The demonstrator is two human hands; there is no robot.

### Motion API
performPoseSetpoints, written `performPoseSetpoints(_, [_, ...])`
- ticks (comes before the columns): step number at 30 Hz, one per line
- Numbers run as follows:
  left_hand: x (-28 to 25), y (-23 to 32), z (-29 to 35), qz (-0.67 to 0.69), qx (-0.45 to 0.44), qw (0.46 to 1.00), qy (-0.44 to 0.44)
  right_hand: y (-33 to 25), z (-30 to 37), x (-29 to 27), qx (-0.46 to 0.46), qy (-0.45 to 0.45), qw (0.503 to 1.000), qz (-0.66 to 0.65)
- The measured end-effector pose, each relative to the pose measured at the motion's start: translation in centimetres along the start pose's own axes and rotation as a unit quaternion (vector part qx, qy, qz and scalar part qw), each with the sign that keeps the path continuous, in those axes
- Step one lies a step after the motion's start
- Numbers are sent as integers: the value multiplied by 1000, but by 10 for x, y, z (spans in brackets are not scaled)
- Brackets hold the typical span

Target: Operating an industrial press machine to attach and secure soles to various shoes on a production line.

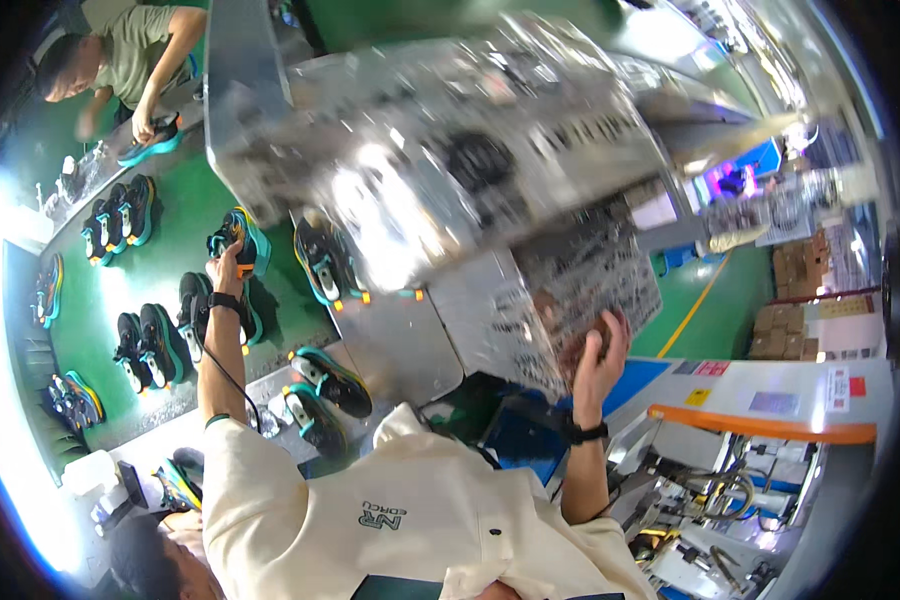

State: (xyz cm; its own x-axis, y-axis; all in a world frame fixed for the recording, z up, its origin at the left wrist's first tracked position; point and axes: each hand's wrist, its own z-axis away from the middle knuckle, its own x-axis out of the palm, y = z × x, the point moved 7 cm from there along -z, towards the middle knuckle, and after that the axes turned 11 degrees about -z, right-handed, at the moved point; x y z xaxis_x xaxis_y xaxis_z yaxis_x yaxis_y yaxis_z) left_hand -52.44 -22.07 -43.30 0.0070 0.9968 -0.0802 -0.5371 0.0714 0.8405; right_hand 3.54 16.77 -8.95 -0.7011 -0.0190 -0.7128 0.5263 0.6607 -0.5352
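Between nine and ten o'clock, the left hand [226, 264] grips one black shoe [258, 242] with a curved teal-and-orange sole, over a smooth green surface [182, 228]; two similar shoes [342, 388] lie at eight. Near four, the right hand [598, 362] is loosely open at a mirror-like panel [600, 265], contact unclear; at twelve, a glossy casing [420, 135] bears blurred dark markings.

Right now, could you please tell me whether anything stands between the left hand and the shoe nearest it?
Nothing visible does: the left hand is directly on the black shoe; the other shoes sit around them, not between.
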Motion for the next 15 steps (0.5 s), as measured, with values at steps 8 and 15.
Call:
performPoseSetpoints(8, [52,81,-124,-249,258,932,53,0,-3,-1,67,-8,998,2])
performPoseSetpoints(15, [57,22,-91,-363,357,860,21,-8,4,-4,45,16,998,47])
